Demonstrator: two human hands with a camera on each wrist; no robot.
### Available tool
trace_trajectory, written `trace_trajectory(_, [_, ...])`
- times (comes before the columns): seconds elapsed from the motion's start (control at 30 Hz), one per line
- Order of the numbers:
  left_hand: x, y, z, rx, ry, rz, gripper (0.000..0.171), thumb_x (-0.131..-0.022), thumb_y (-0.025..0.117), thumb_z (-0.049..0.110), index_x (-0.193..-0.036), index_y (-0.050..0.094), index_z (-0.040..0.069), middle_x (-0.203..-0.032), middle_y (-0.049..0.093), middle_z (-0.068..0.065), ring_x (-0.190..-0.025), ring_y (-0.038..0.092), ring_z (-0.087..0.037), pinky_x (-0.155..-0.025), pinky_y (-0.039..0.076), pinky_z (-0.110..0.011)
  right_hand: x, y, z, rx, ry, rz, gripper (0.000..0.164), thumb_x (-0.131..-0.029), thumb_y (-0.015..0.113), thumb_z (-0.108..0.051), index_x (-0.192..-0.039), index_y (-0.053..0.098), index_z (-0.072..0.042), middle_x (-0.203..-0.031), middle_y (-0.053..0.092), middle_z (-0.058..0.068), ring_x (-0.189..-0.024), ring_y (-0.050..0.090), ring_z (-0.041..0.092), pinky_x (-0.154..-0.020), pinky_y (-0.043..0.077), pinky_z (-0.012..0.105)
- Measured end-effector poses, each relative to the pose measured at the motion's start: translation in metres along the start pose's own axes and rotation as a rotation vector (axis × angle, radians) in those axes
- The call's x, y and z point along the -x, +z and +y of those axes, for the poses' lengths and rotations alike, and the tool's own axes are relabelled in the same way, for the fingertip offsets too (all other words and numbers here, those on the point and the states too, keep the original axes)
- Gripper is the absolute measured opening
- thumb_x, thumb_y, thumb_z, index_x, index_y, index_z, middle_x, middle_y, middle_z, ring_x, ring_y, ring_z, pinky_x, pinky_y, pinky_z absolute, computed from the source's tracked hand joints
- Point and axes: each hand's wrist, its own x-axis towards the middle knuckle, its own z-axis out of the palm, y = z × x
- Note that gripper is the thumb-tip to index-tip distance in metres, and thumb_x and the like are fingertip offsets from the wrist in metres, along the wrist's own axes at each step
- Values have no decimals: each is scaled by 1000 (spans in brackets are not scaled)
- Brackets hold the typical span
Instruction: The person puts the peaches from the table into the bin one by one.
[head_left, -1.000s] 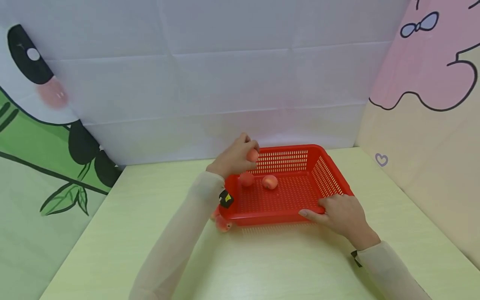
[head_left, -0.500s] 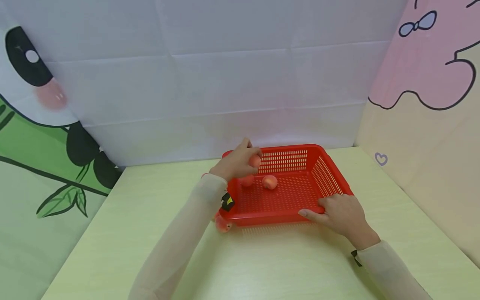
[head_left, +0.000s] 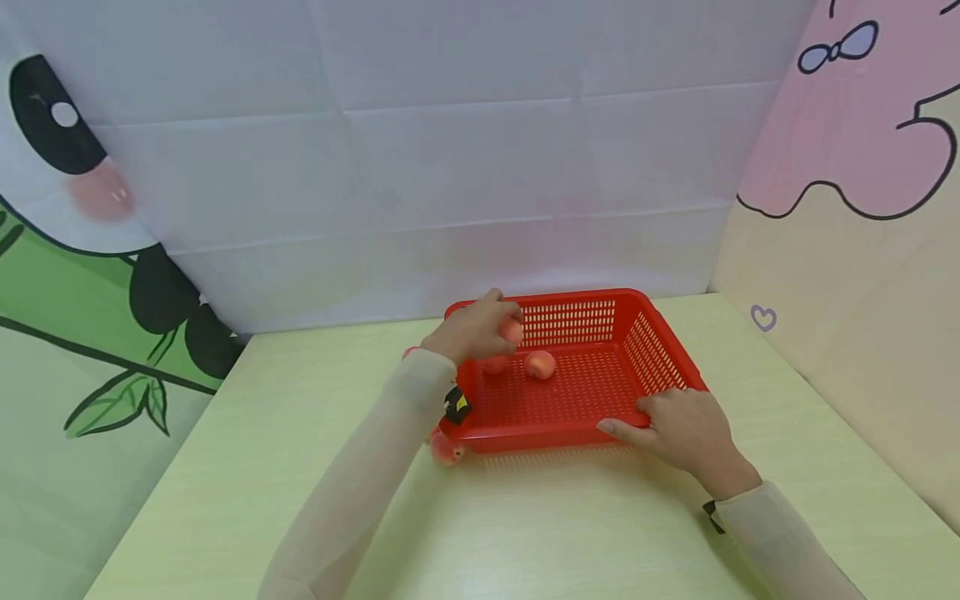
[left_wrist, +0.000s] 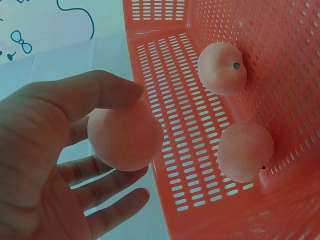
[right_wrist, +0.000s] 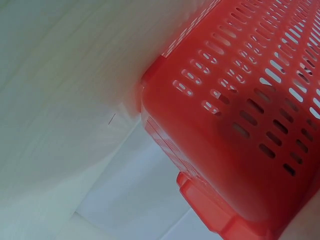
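My left hand (head_left: 471, 330) pinches a pinkish peach (left_wrist: 125, 137) between thumb and fingers, above the left end of a red slotted plastic basket (head_left: 592, 396). In the left wrist view, the lower fingers spread away from the peach. Inside the basket lie two peaches, one nearer the middle (head_left: 539, 364) and a second peach (head_left: 495, 364) partly hidden by the left hand. My right hand (head_left: 686, 427) grips the basket's near right corner, thumb along the front rim. In the right wrist view the basket's wall (right_wrist: 200, 130) fills much of the picture and little of the hand shows.
Another peach (head_left: 446, 448) lies on the table outside the basket's near left corner. A bit of red (head_left: 408, 352) shows behind the left wrist, mostly hidden. The pale wooden table (head_left: 540, 533) meets a white cloth backdrop (head_left: 465, 167) behind the basket.
My left hand has moved slightly right and down with the peach, from the basket's far left corner to over its inside. The right hand and the basket have stayed put.
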Motion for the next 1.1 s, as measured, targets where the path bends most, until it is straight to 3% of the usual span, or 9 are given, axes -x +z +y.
trace_trajectory(0.3, [-1,2,4,-18,-2,-1,37,-98,72,26,-134,69,19,-127,60,3,-110,59,-16,-93,54,-40,1,0,0,-1,-1,-1,70,-93,64,-74,-62,27,-23,-58,17,-10,-57,17,8,-54,18,29])
trace_trajectory(0.5, [-3,6,6,8,-64,-52,35,-99,73,25,-134,70,19,-124,67,5,-111,59,-16,-97,52,-40,1,0,0,-1,-6,4,71,-93,63,-75,-62,27,-23,-58,16,-11,-57,17,8,-54,17,29])
trace_trajectory(0.67, [-3,9,7,36,-121,-99,36,-98,77,29,-133,70,19,-117,68,4,-109,59,-18,-91,55,-38,1,0,0,3,-8,6,71,-92,64,-75,-61,27,-23,-58,17,-11,-56,19,8,-53,19,29])
trace_trajectory(0.9, [-2,13,8,79,-157,-133,21,-95,82,24,-112,71,18,-101,67,-3,-100,61,-20,-80,53,-35,1,-1,0,5,-11,8,70,-92,64,-74,-61,28,-22,-57,18,-11,-56,19,8,-53,20,29])
trace_trajectory(1.1, [-2,14,10,45,-202,-164,37,-95,81,26,-131,71,22,-111,67,1,-105,60,-21,-87,55,-38,1,-1,1,9,-15,13,70,-92,64,-74,-61,29,-22,-57,18,-11,-55,20,8,-53,20,29])
